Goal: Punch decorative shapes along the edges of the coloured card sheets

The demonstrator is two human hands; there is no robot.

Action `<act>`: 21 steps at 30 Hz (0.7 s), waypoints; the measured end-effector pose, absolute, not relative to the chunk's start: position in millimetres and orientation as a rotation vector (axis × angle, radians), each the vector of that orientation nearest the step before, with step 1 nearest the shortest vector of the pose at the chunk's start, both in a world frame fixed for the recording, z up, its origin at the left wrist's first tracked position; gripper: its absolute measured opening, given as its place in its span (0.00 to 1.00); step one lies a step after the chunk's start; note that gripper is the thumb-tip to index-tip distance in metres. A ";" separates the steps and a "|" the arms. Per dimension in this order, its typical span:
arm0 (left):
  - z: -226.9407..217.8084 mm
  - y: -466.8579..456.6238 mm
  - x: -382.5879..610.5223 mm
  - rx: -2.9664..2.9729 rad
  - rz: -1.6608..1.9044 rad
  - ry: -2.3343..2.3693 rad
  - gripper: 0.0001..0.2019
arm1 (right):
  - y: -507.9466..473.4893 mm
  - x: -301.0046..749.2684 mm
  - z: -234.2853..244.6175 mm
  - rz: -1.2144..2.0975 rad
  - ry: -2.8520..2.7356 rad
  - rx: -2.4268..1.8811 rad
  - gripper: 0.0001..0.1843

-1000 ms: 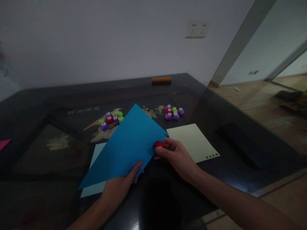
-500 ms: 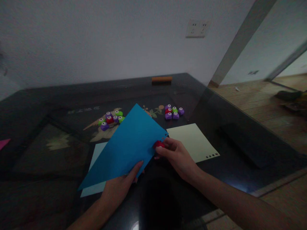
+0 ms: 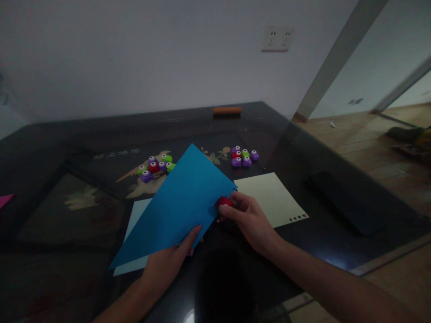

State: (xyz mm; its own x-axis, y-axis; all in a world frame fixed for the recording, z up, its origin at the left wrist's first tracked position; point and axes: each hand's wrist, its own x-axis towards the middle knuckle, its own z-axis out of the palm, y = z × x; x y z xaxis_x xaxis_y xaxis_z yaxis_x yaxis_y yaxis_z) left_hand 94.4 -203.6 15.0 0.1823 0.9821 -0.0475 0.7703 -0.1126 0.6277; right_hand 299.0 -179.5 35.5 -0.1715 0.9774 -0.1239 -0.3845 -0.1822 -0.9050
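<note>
My left hand [image 3: 168, 262] grips the near edge of a blue paper sheet [image 3: 178, 204] and holds it tilted above the dark glass table [image 3: 67, 215]. My right hand [image 3: 247, 220] is closed on a small red paper punch [image 3: 222, 202] clamped on the sheet's right edge, where a few small holes show. Under the blue sheet lies a pale blue sheet [image 3: 133, 242]. A pale yellow sheet [image 3: 272, 197] with a row of punched holes along its near edge lies flat to the right of my right hand.
Two clusters of small purple, green and red punches sit further back, one [image 3: 155, 168] on the left and one [image 3: 243, 157] on the right. An orange bar [image 3: 227, 110] lies at the far edge. A pink paper corner [image 3: 5, 199] shows at left. A wooden floor lies right.
</note>
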 end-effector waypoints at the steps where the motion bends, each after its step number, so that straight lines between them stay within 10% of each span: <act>1: 14.5 -203.0 93.2 1.954 0.511 1.627 0.18 | -179.6 298.9 35.5 1.593 -0.916 -0.933 0.10; 21: 43.4 -198.4 113.3 1.483 0.851 1.605 0.16 | -175.5 305.4 40.2 1.559 -0.966 -0.981 0.11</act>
State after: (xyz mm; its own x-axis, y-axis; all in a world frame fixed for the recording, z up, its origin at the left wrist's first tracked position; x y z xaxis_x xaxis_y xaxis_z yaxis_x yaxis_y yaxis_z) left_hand 113.3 -198.4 43.4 -0.0197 0.9948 -0.0995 0.4763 0.0968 0.8739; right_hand 305.4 -175.5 40.2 -0.1560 0.9804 -0.1203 -0.3286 -0.1663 -0.9297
